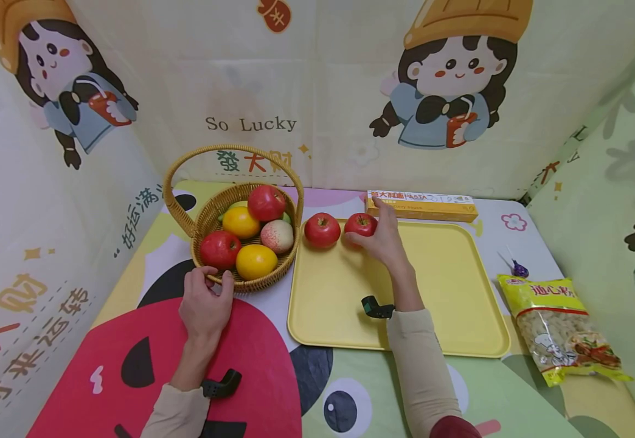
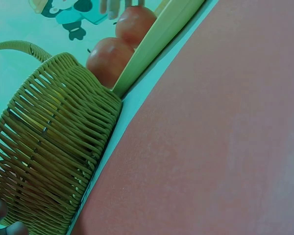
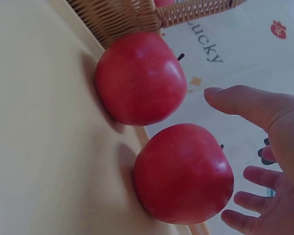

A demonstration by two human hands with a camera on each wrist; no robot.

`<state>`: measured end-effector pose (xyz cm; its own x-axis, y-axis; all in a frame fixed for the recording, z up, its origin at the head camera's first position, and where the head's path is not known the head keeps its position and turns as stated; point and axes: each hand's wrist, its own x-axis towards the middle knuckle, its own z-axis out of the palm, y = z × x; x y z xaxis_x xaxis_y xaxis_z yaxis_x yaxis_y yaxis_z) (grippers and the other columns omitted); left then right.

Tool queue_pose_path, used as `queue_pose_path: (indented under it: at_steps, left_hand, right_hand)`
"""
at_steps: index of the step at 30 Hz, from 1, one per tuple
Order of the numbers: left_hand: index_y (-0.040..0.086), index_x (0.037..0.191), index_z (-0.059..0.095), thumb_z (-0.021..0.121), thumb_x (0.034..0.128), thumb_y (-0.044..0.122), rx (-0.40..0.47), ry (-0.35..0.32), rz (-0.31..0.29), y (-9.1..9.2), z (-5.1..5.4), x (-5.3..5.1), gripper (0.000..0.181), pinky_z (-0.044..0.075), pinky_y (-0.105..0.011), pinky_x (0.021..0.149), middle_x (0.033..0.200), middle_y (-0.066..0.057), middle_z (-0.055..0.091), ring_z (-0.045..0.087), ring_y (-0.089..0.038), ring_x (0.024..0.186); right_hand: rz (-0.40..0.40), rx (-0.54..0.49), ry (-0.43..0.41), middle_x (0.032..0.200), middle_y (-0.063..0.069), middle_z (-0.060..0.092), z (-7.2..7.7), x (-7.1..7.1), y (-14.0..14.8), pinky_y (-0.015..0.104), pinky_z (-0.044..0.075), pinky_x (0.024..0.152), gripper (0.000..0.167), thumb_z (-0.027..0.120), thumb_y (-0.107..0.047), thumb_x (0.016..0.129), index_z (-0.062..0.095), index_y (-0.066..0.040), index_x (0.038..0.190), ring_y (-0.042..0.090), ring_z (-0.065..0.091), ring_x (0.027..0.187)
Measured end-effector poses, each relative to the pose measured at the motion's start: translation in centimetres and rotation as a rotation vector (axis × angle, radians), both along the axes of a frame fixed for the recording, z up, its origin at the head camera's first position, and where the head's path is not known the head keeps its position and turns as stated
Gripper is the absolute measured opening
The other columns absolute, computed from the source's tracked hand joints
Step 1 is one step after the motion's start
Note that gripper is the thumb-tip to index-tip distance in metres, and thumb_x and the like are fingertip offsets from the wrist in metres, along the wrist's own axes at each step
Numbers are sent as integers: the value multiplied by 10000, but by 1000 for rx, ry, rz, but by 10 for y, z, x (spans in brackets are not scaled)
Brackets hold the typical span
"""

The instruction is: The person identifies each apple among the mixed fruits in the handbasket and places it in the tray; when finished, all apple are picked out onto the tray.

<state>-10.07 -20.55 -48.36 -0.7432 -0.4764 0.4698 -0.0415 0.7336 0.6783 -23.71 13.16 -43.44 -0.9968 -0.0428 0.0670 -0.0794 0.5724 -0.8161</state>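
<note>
The tray [image 1: 339,298] is pale yellow, its apples [image 1: 322,232] at ten and eleven o'clock red, the box [image 1: 432,209] at twelve orange-and-white. In the tan woven basket [image 1: 260,285], red apples [image 1: 221,250] sit at one and eight, orange-yellow fruits [image 1: 256,262] at five and eleven, a pink-speckled cream peach [image 1: 277,236] at three.

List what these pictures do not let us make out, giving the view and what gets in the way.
Left wrist view: most of the left hand, cut off by the left edge.
Left wrist view: fruit inside the basket, screened by its weave.
Head view: part of the apple nearest the pasta box, covered by the right hand.
Head view: the green item in the basket, mostly covered.
Head view: the pasta box's finest print, too small.
</note>
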Motion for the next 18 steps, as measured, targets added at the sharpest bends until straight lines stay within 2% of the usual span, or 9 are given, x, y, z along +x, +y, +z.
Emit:
queue_pose_path:
  at_steps: [7, 12, 18]
  left_hand:
    - [83, 1032, 612, 629, 906, 371, -2, -4, 2, 1, 0, 1, 315, 388, -379, 583, 908, -115, 549, 504, -225, 664]
    - [82, 1028, 612, 626, 907, 371, -4, 1, -1, 0, 1, 1, 314, 387, -375, 577, 903, -117, 546, 503, -225, 661]
    - [80, 1031, 612, 630, 907, 375, -1, -1, -3, 0, 0, 0, 320, 387, -373, 577, 903, -115, 547, 504, -224, 661]
  right_hand:
    - [-1, -27, 59, 1586, 103, 288, 8, 5, -2, 552, 483, 1028, 1005, 830, -302, 788, 212, -208, 1575, 366, 340, 1445]
    - [24, -47, 104, 1577, 99, 304, 18, 10, -9, 537, 488, 1029, 980, 824, -319, 789, 240, -196, 1567, 361, 396, 1405]
    - [56, -29, 164, 1573, 66, 326, 28, 14, -19, 545, 410, 1113, 961, 814, -368, 787, 266, -209, 1560, 286, 346, 1441]
